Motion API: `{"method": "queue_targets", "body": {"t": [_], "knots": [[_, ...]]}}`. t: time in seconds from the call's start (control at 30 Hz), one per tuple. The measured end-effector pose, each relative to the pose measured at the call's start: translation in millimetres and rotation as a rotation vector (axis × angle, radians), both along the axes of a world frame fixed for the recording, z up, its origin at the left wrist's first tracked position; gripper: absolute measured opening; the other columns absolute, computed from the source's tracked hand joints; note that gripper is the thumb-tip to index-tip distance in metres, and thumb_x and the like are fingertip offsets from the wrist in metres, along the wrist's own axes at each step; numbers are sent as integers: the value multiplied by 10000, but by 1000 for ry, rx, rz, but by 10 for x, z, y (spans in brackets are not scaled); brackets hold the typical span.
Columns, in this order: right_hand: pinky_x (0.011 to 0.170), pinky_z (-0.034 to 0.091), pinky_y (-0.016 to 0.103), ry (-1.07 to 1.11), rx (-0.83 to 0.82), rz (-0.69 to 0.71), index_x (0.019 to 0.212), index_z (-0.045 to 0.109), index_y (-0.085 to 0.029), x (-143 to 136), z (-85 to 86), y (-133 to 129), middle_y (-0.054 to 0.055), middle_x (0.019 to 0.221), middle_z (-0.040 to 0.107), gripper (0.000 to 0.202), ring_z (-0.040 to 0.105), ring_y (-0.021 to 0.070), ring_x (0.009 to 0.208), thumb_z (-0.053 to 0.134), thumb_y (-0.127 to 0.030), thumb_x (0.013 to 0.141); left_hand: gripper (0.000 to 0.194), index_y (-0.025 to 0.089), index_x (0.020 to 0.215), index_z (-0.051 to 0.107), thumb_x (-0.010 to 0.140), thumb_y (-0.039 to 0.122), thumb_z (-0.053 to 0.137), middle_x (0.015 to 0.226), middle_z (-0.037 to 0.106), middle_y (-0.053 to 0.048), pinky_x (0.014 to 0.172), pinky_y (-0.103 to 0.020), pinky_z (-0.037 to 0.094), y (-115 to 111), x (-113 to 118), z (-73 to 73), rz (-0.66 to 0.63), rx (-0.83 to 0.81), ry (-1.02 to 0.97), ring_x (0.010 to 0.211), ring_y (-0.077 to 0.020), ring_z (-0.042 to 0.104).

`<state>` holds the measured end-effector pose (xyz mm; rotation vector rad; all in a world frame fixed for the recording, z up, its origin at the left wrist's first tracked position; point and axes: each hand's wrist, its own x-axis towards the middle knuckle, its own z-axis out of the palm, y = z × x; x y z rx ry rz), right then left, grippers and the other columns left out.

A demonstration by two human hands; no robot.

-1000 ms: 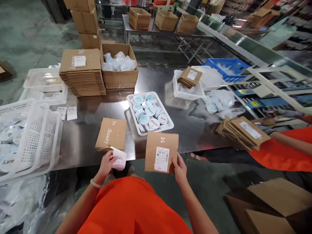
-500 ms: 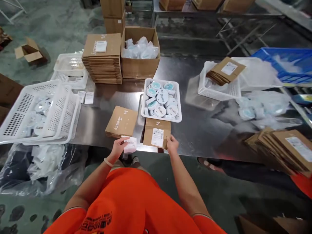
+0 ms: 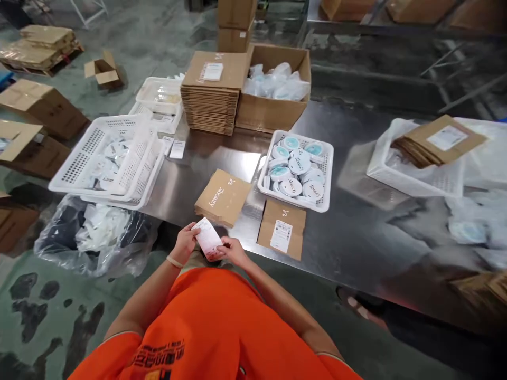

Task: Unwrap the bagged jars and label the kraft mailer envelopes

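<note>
My left hand (image 3: 185,243) pinches the upper left edge of a small stack of white and pink labels (image 3: 209,236). The fingers of my right hand (image 3: 233,250) are closed on the lower right corner of the same labels, in front of the table edge. Just beyond them lies a stack of flat brown mailer boxes (image 3: 223,196) with white lettering. To the right, a single flat mailer box (image 3: 296,232) bears a white printed label (image 3: 281,236). Behind it stands a white basket (image 3: 327,179) heaped with round white and teal containers (image 3: 300,160).
On the left are nested white baskets (image 3: 75,171). Farther back stand a tall stack of flat boxes (image 3: 209,108) and an open carton (image 3: 273,113) of bagged items. To the right, a white bin (image 3: 412,177) holds mailers. A plastic-lined bin (image 3: 130,253) sits below the table's left edge.
My right hand has left the labelled mailer box and moved left to the labels, now gripping them with my left hand. The view has swung left.
</note>
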<state>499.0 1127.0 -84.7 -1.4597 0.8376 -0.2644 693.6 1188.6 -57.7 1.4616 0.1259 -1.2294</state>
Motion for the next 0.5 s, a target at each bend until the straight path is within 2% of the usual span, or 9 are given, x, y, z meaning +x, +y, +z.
{"method": "queue_targets", "body": {"t": [0.07, 0.1, 0.17, 0.2, 0.27, 0.33, 0.4, 0.5], "knots": [[626, 511, 278, -23, 38, -46, 967, 681, -221, 87, -24, 30, -52, 659, 614, 240, 598, 165, 623, 691, -386, 792, 296, 148, 1025, 681, 805, 251, 849, 790, 720, -35, 780, -331, 573, 75, 56, -55, 32, 65, 22, 763, -196, 702], [604, 494, 265, -43, 56, -76, 1029, 666, -231, 125, -26, 28, -66, 650, 596, 293, 578, 156, 600, 696, -390, 784, 302, 147, 1065, 678, 852, 310, 818, 815, 731, -45, 774, -337, 579, 116, 48, -67, 44, 64, 34, 774, -205, 710], [588, 468, 255, -83, 66, -128, 1041, 649, -245, 216, -18, 6, -77, 636, 573, 315, 554, 149, 582, 706, -396, 770, 446, 160, 1206, 662, 865, 408, 808, 931, 771, -59, 789, -352, 594, 196, -16, -67, 40, 14, 42, 835, -225, 733], [595, 465, 257, -103, 62, -144, 1012, 650, -249, 269, -9, -9, -73, 638, 574, 294, 554, 150, 590, 709, -394, 763, 542, 170, 1261, 655, 820, 421, 846, 991, 785, -62, 812, -356, 599, 229, -53, -59, 7, -27, 26, 872, -232, 741], [629, 469, 269, -129, 46, -159, 957, 667, -252, 375, 7, -45, -56, 666, 603, 244, 570, 158, 629, 707, -371, 748, 672, 164, 1255, 694, 662, 360, 943, 1044, 801, -72, 855, -355, 594, 272, -94, -39, -125, -103, -57, 921, -244, 742], [667, 479, 283, -125, 18, -164, 923, 693, -252, 454, 18, -85, -39, 700, 643, 205, 588, 168, 669, 692, -338, 737, 618, 137, 1117, 767, 543, 259, 962, 997, 810, -77, 866, -347, 581, 269, -65, -25, -280, -119, -191, 917, -252, 733], [690, 483, 292, -97, -18, -172, 888, 713, -248, 491, 21, -117, -29, 718, 668, 174, 600, 176, 691, 684, -313, 730, 491, 131, 997, 801, 527, 200, 925, 917, 808, -64, 851, -346, 574, 214, 18, -20, -384, -84, -285, 879, -250, 726], [662, 468, 294, -22, -72, -218, 820, 717, -243, 486, 27, -110, -24, 678, 656, 109, 586, 177, 650, 689, -306, 735, 429, 120, 976, 811, 551, 133, 865, 839, 797, -43, 813, -330, 564, 68, 147, -26, -471, -65, -297, 811, -226, 716]]}}
